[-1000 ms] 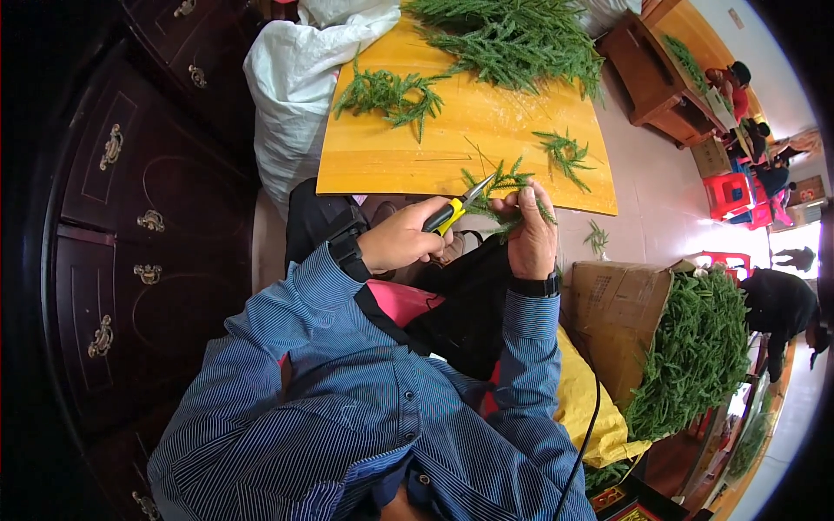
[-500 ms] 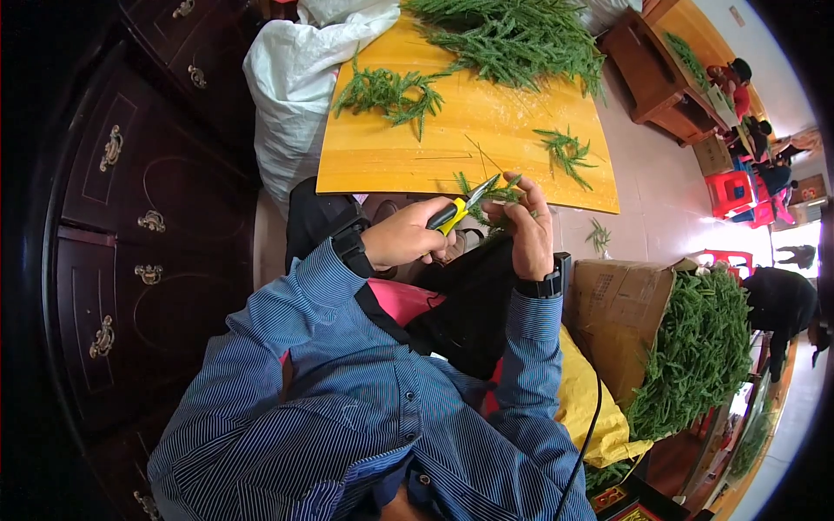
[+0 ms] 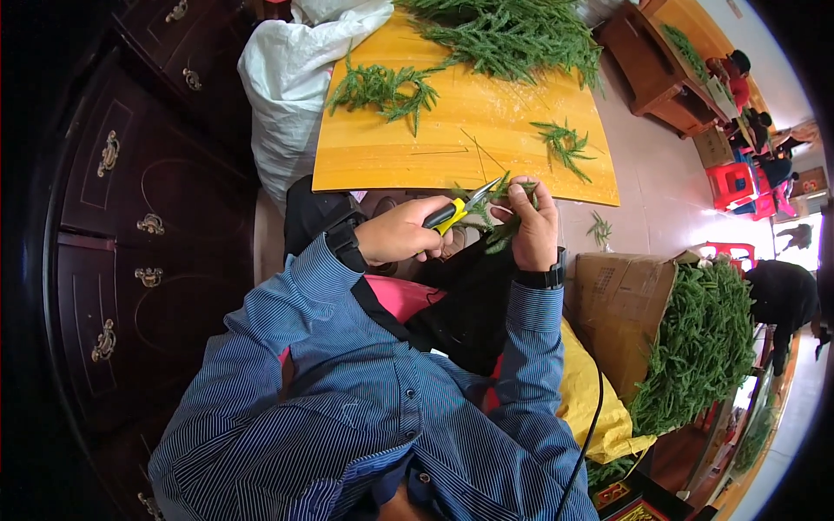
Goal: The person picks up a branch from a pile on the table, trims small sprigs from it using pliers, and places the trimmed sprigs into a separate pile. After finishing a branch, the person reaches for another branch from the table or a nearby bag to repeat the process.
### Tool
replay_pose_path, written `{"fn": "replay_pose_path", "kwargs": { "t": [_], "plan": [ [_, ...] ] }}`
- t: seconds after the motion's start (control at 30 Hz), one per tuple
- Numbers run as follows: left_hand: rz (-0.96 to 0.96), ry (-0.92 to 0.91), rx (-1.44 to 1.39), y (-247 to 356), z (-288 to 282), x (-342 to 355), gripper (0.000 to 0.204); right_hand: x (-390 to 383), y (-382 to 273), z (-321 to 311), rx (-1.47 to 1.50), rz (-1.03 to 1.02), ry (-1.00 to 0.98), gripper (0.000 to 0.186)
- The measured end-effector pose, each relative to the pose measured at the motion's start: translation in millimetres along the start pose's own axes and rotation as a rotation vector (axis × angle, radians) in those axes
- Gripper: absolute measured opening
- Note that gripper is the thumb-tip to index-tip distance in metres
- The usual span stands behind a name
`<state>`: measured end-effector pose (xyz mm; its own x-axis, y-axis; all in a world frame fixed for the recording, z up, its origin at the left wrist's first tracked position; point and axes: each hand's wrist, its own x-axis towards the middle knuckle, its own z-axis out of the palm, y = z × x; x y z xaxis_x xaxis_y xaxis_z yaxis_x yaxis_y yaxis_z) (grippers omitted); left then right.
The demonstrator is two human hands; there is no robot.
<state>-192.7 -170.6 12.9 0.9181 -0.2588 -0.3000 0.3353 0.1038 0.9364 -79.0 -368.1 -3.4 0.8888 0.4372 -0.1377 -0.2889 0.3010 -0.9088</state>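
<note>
My left hand (image 3: 401, 233) grips pliers (image 3: 456, 211) with yellow-and-black handles, their metal jaws reaching into a green artificial fir sprig (image 3: 499, 233). That sprig is pinched in my right hand (image 3: 534, 224), just off the near edge of a yellow wooden tabletop (image 3: 365, 169). On the board lie a loose curl of sprigs (image 3: 382, 94) at left, a small sprig (image 3: 565, 149) at right, thin wires (image 3: 439, 152) and a big heap of greenery (image 3: 495, 39) at the back. Whether the jaw tips touch the stem is hard to tell.
A dark drawer cabinet (image 3: 165, 330) stands at left, beside a white woven sack (image 3: 278, 122). At right are a cardboard box (image 3: 617, 304) of greenery, a yellow sack (image 3: 599, 421), red stools (image 3: 730, 182) and several co-workers, one in black (image 3: 777, 291) bending over.
My right hand has shifted its fingers on the sprig, dipping and then rising slightly, with the thumb now higher than half a second ago. The pliers stay at about the same place.
</note>
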Motion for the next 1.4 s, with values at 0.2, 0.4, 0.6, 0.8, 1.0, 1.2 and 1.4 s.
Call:
{"fn": "replay_pose_path", "kwargs": {
  "t": [0.2,0.4,0.6,0.8,1.0,1.2,1.4],
  "plan": [
    [0.148,0.043,0.38,0,-4,-12,0.053,4,5,-7,0.076,-0.058,0.003,0.012],
    [0.275,0.124,0.559,-7,-3,-14,0.056,4,5,-6,0.074,-0.065,0.06,0.014],
    [0.276,0.215,0.68,-2,-1,-9,0.055,2,6,-2,0.067,-0.084,0.08,0.014],
    [0.337,0.229,0.72,-8,-1,-7,0.057,4,6,-5,0.045,-0.11,0.149,0.013],
    [0.394,0.266,0.788,-12,0,-5,0.061,3,4,-2,0.044,-0.096,0.144,0.013],
    [0.41,0.298,0.856,-14,2,-7,0.061,3,4,-2,0.048,-0.094,0.169,0.012],
    [0.378,0.302,0.832,-9,5,-8,0.06,1,4,1,0.044,-0.1,0.152,0.012]
  ]
}}
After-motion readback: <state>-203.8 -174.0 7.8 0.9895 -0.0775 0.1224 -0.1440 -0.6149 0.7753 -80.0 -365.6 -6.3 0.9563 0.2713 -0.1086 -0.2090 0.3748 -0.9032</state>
